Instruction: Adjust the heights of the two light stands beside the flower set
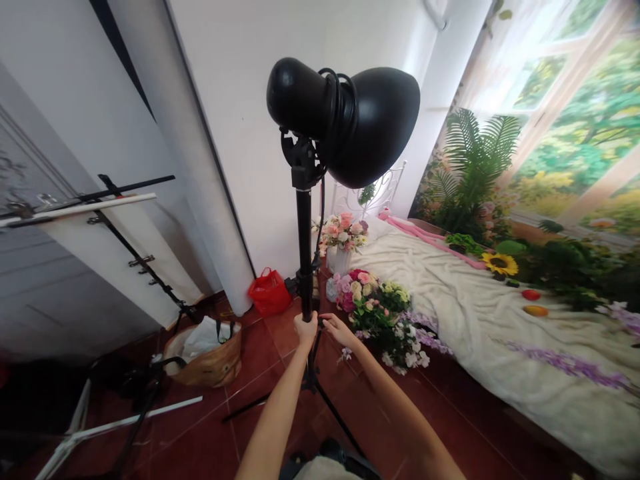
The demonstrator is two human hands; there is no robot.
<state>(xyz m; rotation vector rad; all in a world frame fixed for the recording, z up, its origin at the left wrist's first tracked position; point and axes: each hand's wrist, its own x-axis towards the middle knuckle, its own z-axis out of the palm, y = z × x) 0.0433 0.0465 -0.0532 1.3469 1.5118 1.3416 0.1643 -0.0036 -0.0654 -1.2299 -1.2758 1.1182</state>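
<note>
A black studio light (370, 123) with a bowl-shaped reflector sits on top of a black light stand (305, 233), directly in front of me. Its cable is coiled round the lamp neck and hangs down along the pole. My left hand (305, 327) is wrapped round the pole below a clamp collar. Just to its right, my right hand (336, 328) has its fingers bent at a small dark knob (321, 322) on the stand. The stand's legs spread over the floor below my hands.
A bed (450, 300) with a cream cover and artificial flowers is on the right. Flower bunches (375, 300) stand beside it. A red bag (270, 293) and a woven basket (215, 360) sit on the tiled floor at left, near other stands and a white stand leg (140, 417).
</note>
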